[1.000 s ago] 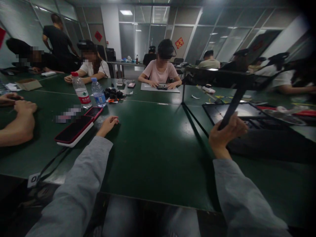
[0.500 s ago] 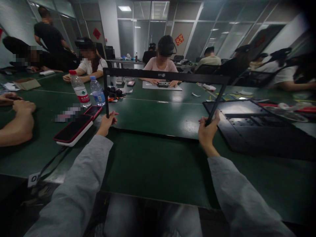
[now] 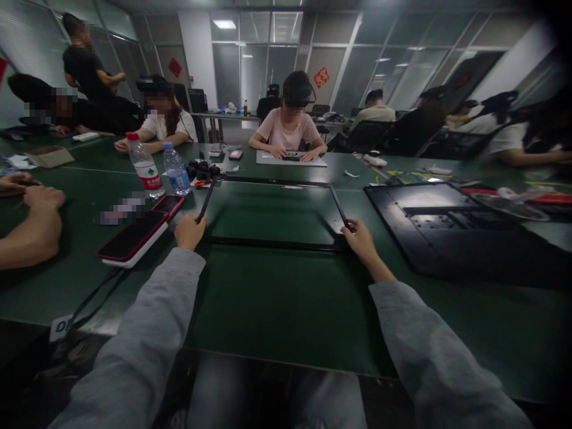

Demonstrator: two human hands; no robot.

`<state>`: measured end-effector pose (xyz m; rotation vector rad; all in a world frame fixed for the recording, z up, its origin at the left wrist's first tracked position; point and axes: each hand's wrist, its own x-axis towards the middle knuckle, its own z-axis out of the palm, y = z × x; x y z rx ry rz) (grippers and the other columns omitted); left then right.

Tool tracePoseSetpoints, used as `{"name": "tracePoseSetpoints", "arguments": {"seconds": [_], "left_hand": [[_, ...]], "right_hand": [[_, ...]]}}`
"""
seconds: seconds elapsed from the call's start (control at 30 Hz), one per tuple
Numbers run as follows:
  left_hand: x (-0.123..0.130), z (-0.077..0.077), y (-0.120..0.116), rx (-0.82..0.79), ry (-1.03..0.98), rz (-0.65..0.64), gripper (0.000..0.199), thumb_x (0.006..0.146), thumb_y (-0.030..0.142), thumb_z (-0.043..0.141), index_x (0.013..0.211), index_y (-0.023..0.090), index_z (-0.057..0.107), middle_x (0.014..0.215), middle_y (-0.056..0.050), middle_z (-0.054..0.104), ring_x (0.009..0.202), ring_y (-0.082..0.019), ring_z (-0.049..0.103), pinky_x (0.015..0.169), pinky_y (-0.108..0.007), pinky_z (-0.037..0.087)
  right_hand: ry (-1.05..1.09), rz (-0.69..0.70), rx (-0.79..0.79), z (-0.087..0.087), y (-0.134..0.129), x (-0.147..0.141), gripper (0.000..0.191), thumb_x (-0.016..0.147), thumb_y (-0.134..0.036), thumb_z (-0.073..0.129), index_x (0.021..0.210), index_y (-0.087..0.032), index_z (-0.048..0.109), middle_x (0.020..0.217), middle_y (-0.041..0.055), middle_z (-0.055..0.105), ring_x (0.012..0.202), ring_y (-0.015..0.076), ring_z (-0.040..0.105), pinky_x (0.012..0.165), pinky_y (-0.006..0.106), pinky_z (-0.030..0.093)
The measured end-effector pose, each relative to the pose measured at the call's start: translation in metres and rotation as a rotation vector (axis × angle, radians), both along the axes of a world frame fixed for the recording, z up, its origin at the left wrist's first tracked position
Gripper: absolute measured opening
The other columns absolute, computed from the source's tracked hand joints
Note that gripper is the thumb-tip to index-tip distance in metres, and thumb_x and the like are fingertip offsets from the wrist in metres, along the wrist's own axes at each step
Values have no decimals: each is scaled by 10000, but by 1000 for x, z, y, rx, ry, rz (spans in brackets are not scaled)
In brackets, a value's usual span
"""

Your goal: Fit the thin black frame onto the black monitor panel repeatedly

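A thin black rectangular screen bezel [image 3: 272,243] lies almost flat, low over the green table [image 3: 277,298]; whether it fully rests there I cannot tell. My left hand [image 3: 190,231] grips its left side, fingers wrapped round the strip. On the opposite side my right hand [image 3: 360,237] pinches the right strip between thumb and fingers. Green tabletop shows through the frame's opening. To the right of my right hand lies a large dark panel [image 3: 473,238], flat, with a recessed section in its surface.
Left of my left hand are a red-edged phone [image 3: 134,233] on a white block and two plastic bottles, one red-capped [image 3: 146,170], one blue-capped [image 3: 176,173]. A co-worker's forearm [image 3: 31,232] rests at far left. Another person [image 3: 288,128] works across the table.
The bezel has tipped down from a raised, tilted pose to nearly flat over the table. My right hand has shifted a little left; both hands keep hold of it.
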<state>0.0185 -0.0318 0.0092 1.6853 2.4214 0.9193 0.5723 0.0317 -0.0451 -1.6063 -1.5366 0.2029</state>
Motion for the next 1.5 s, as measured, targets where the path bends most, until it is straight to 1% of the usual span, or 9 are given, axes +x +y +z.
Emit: {"name": "tracePoseSetpoints", "arguments": {"seconds": [0.13, 0.3, 0.43, 0.6, 0.8, 1.0, 1.1, 1.23, 1.5], "left_hand": [[1, -4, 0, -82, 123, -28, 429, 1010, 449, 521, 1176, 200, 828, 1273, -169, 725, 1189, -329, 672, 970, -401, 532], [-2, -10, 6, -154, 143, -26, 447, 1017, 444, 545, 1273, 174, 793, 1335, -180, 707, 1234, -323, 660, 989, -383, 520], [-1, -7, 6, -179, 163, -18, 455, 1019, 461, 544, 1285, 181, 785, 1358, -179, 699, 1223, -327, 661, 965, -383, 518], [2, 0, 4, -206, 197, -47, 428, 1007, 472, 525, 1212, 218, 802, 1276, -155, 716, 1139, -318, 673, 889, -381, 527], [1, -1, 5, -196, 169, -55, 438, 1004, 456, 521, 1270, 225, 781, 1297, -151, 704, 1174, -319, 664, 920, -398, 526], [0, -2, 7, -204, 168, -56, 440, 1011, 465, 513, 1295, 242, 765, 1321, -140, 693, 1186, -313, 658, 931, -390, 532], [1, -2, 7, -184, 173, -72, 419, 1017, 432, 504, 1267, 228, 771, 1332, -151, 682, 1184, -310, 661, 931, -390, 537], [3, -2, 5, -163, 170, -84, 393, 1018, 403, 500, 1236, 231, 778, 1320, -158, 676, 1174, -313, 667, 933, -401, 543], [6, -1, 3, -104, 151, -57, 411, 1038, 407, 476, 1293, 242, 753, 1363, -144, 642, 1206, -311, 657, 946, -397, 536]], "right_hand": [[-135, -27, -26, 1, 14, 2, 324, 779, -337, 592, 1035, -182, 715, 1038, 169, 729, 1012, 324, 674, 1029, 527, 516], [-237, -38, -36, -4, 18, 4, 298, 776, -312, 602, 992, -173, 752, 1049, 178, 707, 1067, 352, 637, 1101, 576, 457], [-231, -67, -71, -4, 16, 4, 317, 792, -313, 614, 1023, -158, 766, 1096, 190, 695, 1063, 350, 639, 1085, 561, 467], [-247, -38, -53, -1, 12, 1, 324, 822, -311, 591, 1038, -154, 774, 1073, 179, 712, 1085, 339, 633, 1109, 543, 455], [-271, -72, -96, 0, 8, -2, 416, 851, -333, 576, 1145, -117, 777, 1156, 212, 696, 1178, 360, 602, 1090, 518, 462], [-301, -107, -110, -4, 8, -3, 512, 846, -366, 592, 1260, -105, 745, 1223, 223, 666, 1248, 389, 557, 1091, 567, 446], [-296, -139, -135, -4, 9, -3, 486, 842, -377, 612, 1223, -114, 760, 1215, 223, 647, 1255, 400, 544, 1086, 577, 449], [-272, -126, -120, -3, 8, -3, 406, 844, -351, 603, 1139, -137, 782, 1186, 219, 632, 1233, 398, 538, 1078, 578, 457], [-254, -121, -78, 0, 4, -6, 374, 835, -339, 586, 1096, -150, 776, 1112, 201, 637, 1170, 382, 541, 1060, 591, 462]]}}
